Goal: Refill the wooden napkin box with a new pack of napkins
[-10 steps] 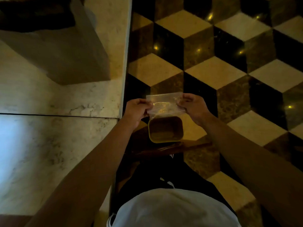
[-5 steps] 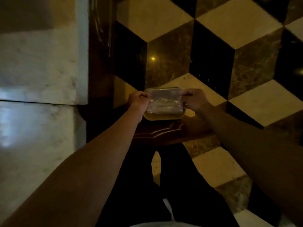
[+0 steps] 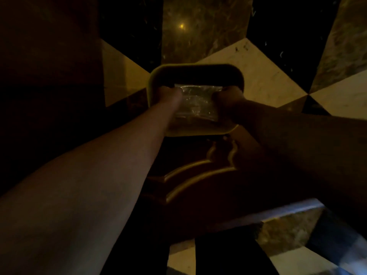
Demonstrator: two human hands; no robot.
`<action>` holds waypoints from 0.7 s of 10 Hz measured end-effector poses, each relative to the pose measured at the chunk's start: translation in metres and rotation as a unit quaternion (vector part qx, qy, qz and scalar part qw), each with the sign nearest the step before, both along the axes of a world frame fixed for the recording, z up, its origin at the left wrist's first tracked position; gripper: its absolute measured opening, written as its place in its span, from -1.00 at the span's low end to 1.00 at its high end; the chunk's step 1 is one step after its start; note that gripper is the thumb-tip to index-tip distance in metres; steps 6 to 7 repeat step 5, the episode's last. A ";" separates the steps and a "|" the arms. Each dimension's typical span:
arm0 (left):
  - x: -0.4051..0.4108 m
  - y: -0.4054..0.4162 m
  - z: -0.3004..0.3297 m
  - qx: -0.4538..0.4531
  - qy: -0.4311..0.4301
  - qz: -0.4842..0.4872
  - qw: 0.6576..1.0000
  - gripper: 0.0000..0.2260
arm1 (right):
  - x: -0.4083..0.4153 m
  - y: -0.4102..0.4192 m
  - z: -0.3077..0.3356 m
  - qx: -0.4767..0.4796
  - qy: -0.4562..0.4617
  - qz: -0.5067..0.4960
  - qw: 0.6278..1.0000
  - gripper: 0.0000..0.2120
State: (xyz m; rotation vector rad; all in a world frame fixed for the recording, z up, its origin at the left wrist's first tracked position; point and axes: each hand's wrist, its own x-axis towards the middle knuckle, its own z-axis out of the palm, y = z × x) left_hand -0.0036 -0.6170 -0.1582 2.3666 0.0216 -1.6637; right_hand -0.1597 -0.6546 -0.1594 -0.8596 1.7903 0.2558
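Below, two hands, left hand point(image 3: 168, 96) and right hand point(image 3: 228, 100), each clenched on one end of one clear napkin pack point(image 3: 196, 102), held inside one wooden napkin box point(image 3: 156, 76).

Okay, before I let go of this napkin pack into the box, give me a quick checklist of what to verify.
1. Both hands gripping the napkin pack: ok, left hand and right hand hold opposite ends.
2. Pack inside the napkin box rim: ok, it sits within the opening.
3. Pack level: cannot tell, too dark.
4. Pack touching the box bottom: cannot tell.
5. Box steady on the wooden stand: cannot tell, its base is hidden.
6. Wrapper removed: not ok, clear plastic still shows.
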 end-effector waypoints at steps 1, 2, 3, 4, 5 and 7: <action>-0.002 0.002 -0.025 0.009 0.017 0.002 1.000 -0.55 | 0.000 -0.001 -0.023 0.008 -0.002 -0.006 1.000 -0.71; 0.000 0.004 -0.057 0.008 0.025 0.007 1.000 -0.54 | 0.002 -0.002 -0.053 0.014 -0.004 0.008 1.000 -0.71; 0.001 0.006 -0.070 0.002 0.015 0.012 1.000 -0.55 | 0.003 -0.003 -0.064 0.012 -0.004 0.020 1.000 -0.70; 0.004 0.005 -0.076 0.003 0.016 -0.004 1.000 -0.53 | 0.003 -0.002 -0.066 0.020 0.006 0.037 0.999 -0.68; 0.008 0.007 -0.070 0.009 0.032 -0.018 0.999 -0.58 | 0.001 0.001 -0.061 0.021 0.008 0.055 0.998 -0.71; 0.008 0.007 -0.070 0.009 0.032 -0.018 0.999 -0.58 | 0.001 0.001 -0.061 0.021 0.008 0.055 0.998 -0.71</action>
